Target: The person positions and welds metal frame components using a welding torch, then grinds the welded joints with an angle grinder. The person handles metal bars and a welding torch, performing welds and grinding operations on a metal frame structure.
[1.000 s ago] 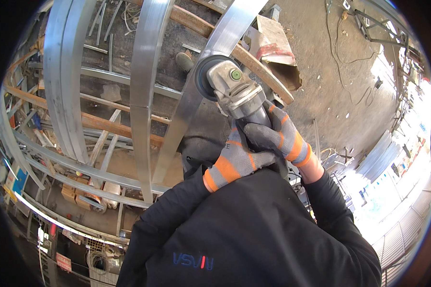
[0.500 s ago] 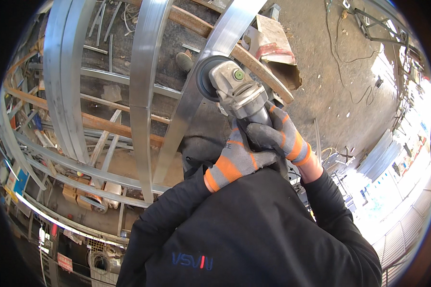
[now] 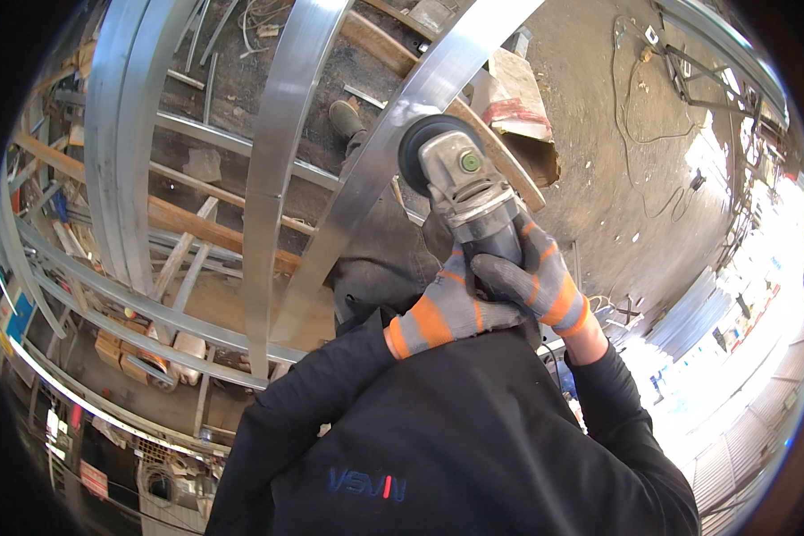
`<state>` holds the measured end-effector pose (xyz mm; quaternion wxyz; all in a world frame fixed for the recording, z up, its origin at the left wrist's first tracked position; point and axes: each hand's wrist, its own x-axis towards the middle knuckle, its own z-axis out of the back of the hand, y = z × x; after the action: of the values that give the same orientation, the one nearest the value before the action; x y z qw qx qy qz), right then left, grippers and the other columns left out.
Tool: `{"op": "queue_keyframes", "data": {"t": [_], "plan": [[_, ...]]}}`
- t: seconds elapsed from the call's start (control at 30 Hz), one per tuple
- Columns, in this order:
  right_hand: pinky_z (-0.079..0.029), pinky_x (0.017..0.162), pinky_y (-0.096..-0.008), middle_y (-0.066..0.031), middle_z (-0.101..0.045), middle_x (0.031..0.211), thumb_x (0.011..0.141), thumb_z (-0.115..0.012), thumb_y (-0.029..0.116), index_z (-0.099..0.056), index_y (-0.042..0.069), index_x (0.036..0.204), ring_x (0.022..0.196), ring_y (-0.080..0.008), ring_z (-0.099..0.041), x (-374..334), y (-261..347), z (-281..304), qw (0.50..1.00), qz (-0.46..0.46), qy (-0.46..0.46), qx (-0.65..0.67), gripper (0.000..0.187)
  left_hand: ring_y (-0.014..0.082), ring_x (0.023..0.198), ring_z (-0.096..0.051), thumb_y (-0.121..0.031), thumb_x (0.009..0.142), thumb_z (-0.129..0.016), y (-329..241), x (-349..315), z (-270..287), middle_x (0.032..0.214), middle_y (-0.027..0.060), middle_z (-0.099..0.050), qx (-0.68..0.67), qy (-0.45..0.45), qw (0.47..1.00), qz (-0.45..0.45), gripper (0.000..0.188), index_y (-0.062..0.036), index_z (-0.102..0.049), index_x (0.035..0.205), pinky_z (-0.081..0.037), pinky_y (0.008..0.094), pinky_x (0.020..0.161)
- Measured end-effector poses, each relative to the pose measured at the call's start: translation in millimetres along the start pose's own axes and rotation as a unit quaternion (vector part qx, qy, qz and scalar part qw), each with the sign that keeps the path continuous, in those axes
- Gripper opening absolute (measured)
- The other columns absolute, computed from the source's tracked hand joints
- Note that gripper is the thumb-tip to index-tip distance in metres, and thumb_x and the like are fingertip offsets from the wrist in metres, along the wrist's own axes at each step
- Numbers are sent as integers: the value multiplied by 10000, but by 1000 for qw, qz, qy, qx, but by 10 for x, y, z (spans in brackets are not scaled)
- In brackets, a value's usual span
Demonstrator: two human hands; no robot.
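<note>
Both my hands wear grey work gloves with orange bands and dark palms. My left hand (image 3: 442,313) is wrapped round the rear body of an angle grinder (image 3: 472,179), low and close to my chest. Just to the right, my right hand (image 3: 545,281) closes over the same body from the other side. The grinder's dark round disc (image 3: 413,156) lies over the right edge of a shiny rectangular metal tube (image 3: 380,161). I cannot tell whether disc and metal touch. My gloves cover the grinder's switch and rear end.
More metal tubes (image 3: 286,134) run alongside on the left, above rusty beams (image 3: 196,228) and crossing bars. A torn cardboard box (image 3: 514,103) stands beyond the grinder. Cables (image 3: 630,107) trail over the floor at the right. A shoe (image 3: 344,119) shows between the tubes.
The grinder has shifted slightly right and down in the picture, its disc now nearer the tube's right edge. The surroundings have shifted a little too. Both hands keep their hold.
</note>
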<state>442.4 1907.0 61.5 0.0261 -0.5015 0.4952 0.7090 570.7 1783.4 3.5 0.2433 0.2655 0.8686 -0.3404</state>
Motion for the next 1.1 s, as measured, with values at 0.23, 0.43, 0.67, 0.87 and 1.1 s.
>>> {"op": "queue_keyframes", "data": {"t": [0.23,0.43,0.67,0.87,1.1], "plan": [[-578,971,-390,-163,-733,1248,956,-860,173,-638,-32,1433,1122,-243,-710,0,157,-31,987,24,10,-158,565,260,1405,-638,-114,751,-1014,-73,43,62,1531,143,-612,-4,42,998,-48,1153,-59,-311,1663,-569,422,1149],[-579,867,-434,-201,-711,1139,957,-879,222,-749,39,1278,1002,-333,-738,155,176,-210,986,60,-29,-150,391,264,1397,-639,-101,742,-1004,-230,57,183,1529,133,-610,-43,40,997,-56,1156,-62,-311,1666,-568,420,1141],[-596,922,-412,-206,-750,1220,979,-863,233,-686,0,1387,1103,-250,-746,188,265,-284,986,21,-13,-162,502,261,1430,-591,-66,747,-971,-305,-37,219,1528,130,-594,-115,4,993,-29,995,-55,-440,1588,-528,433,1177],[-583,832,-424,-198,-679,1194,1008,-805,168,-757,185,1408,1004,-348,-723,252,391,-304,961,104,19,-255,403,258,1409,-609,-72,736,-968,-277,-20,238,1491,119,-614,-95,22,992,-84,992,-52,-452,1583,-540,431,1159],[-584,928,-425,-196,-702,1248,1011,-807,190,-778,105,1336,1136,-313,-724,220,403,-341,994,-8,-27,-109,337,251,1408,-610,-55,737,-965,-305,-47,228,1500,117,-608,-132,11,989,-64,1034,-57,-412,1611,-532,431,1175]]}}
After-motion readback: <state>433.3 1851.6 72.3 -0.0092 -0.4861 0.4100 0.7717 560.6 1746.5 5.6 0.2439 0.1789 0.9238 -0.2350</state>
